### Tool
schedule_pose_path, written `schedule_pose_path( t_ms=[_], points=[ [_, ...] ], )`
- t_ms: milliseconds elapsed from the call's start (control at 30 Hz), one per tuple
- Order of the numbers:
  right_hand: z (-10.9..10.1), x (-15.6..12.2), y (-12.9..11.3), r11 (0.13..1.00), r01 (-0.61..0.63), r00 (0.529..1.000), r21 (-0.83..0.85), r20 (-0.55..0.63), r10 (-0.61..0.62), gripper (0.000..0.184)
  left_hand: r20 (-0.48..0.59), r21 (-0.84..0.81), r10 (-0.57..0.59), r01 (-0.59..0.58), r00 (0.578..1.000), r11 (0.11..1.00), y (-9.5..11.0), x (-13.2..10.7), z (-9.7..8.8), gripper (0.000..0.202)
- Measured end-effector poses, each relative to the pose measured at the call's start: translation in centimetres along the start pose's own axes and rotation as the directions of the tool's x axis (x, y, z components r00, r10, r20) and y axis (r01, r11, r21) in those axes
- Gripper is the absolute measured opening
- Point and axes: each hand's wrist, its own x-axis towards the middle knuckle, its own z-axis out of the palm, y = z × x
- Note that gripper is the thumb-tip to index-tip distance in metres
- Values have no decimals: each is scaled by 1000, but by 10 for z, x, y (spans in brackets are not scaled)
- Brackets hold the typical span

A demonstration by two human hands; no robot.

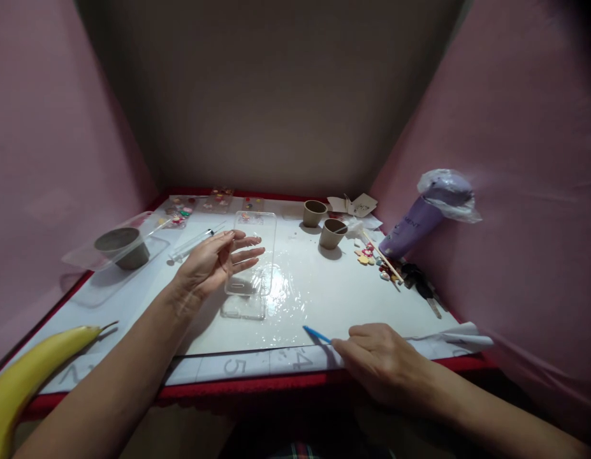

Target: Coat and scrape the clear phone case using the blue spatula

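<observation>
My left hand [216, 258] is raised over the white sheet, holding a clear phone case [268, 255] by its left edge. The thumb is bent at that edge, and the other fingers stretch out across the case. Below it on the sheet lies another clear, case-like shape [243, 308]. At the front edge my right hand [384, 357] is closed around a thin blue stick-like tool [317, 335], its tip pointing left over the sheet. The tool's other end is hidden in the hand. A syringe [192, 245] lies just left of my left hand.
Two small brown cups [332, 236] stand at the back right, near colourful charms [366, 255], a wooden stick [384, 258] and a tilted purple bottle [414, 220]. A grey pot [132, 256] with clear plastic is at left. A banana [46, 357] lies front left.
</observation>
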Motion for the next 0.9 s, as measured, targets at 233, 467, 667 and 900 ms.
schedule_pose_path(
  t_ms=[233, 467, 667, 900],
  points=[
    [5, 5, 38, 994, -68, 996, -85, -69, 62, 24, 19, -18, 2, -2, 1000, 1000, -1, 2, -4, 14],
    [0, 9, 0, 997, 43, 997, -65, -61, -47, 29, 5, -24, -6, 6, 1000, 1000, 0, 1, -2, 15],
    [7, 8, 12, 1000, -1, 1000, -29, -5, 1, 27, 21, -21, -13, 13, 1000, 1000, 0, 2, -4, 15],
    [1, 10, 19, 998, -25, 993, -62, -113, 18, 23, 8, -16, -6, 6, 1000, 1000, 0, 2, -3, 12]
  ],
)
